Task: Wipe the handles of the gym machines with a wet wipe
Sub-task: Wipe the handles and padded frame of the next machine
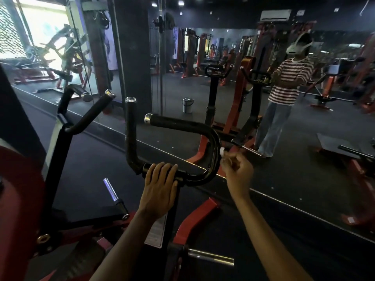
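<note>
At the far left, a 2nd black handle (pixel 89 116) is seen forking upward from the machine's frame, capped in silver and left untouched. Just right of it, low and near, a chrome weight peg (pixel 110 189) is angled up from the red frame (pixel 194 216).

At centre, the black curved handlebar (pixel 172 123) is held up: 1 upright grip on the left, 1 horizontal grip reaching left from the far bend, both tipped with silver caps. The left hand (pixel 159 189) is laid over the near crossbar of this handlebar, its fingers (pixel 164 169) pressed together and curled over the top of the bar.

Right of that, the right hand (pixel 238 172) is raised just beside the right-hand bend of the bar. A small white wet wipe (pixel 222 152) is pinched in its curled fingers (pixel 228 165) and is brought against the outer curve of the bend; most of the wipe is hidden inside the grip.

Beyond, a wall mirror (pixel 304 118) is filled with the reflected machine, a small metal bucket (pixel 187 105) on the dark floor (pixel 91 159), and, at far right, a reflected person (pixel 284 98) in a striped shirt.
</note>
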Available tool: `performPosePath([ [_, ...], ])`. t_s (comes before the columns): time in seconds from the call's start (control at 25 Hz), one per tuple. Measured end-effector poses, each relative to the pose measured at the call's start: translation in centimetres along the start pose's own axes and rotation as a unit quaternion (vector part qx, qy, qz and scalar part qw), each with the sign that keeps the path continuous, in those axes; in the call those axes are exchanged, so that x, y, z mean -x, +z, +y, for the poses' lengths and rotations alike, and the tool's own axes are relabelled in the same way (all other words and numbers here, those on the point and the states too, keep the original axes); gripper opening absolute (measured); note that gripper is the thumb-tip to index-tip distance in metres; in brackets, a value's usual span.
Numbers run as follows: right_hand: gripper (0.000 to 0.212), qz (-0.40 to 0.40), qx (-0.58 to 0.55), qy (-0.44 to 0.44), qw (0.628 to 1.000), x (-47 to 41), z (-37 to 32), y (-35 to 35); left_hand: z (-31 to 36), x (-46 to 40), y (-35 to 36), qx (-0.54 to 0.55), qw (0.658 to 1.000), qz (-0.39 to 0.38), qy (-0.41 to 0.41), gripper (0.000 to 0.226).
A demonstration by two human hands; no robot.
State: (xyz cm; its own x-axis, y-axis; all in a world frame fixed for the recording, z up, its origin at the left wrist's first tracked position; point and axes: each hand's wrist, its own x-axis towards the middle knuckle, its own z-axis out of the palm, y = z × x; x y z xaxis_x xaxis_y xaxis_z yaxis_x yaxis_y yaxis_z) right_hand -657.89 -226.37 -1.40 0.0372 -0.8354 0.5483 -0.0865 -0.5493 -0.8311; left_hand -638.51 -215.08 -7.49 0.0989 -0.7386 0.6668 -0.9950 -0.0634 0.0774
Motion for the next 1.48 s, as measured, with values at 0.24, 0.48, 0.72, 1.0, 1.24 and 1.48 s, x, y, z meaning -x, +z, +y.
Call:
performPosePath([
  [0.24,0.020,0.022,-0.002,-0.009,1.000,5.8,1.4,0.8,0.8,0.0,0.0,0.010,1.000,0.010,-0.017,0.047],
  [0.48,0.005,-0.006,-0.016,-0.075,0.997,-2.6,-0.8,0.3,1.1,0.0,-0.4,0.007,0.999,-0.005,-0.035,0.051],
  [0.72,0.013,-0.106,0.101,-0.198,0.969,-7.3,-3.8,0.3,1.3,0.1,-0.4,0.003,0.999,-0.002,-0.033,0.048],
  [1.0,0.022,-0.173,0.495,-0.512,0.681,-5.7,-5.7,2.6,0.0,-0.1,-0.2,-0.016,1.000,0.000,0.003,0.048],
  [1.24,0.018,-0.256,0.615,-0.420,0.617,-3.3,-8.0,3.4,-0.5,-0.2,-0.4,0.004,1.000,-0.001,0.023,0.047],
  [1.48,0.022,-0.340,0.628,-0.190,0.673,0.8,-8.9,5.9,-0.8,0.0,-0.2,0.025,0.999,-0.012,0.019,0.055],
])
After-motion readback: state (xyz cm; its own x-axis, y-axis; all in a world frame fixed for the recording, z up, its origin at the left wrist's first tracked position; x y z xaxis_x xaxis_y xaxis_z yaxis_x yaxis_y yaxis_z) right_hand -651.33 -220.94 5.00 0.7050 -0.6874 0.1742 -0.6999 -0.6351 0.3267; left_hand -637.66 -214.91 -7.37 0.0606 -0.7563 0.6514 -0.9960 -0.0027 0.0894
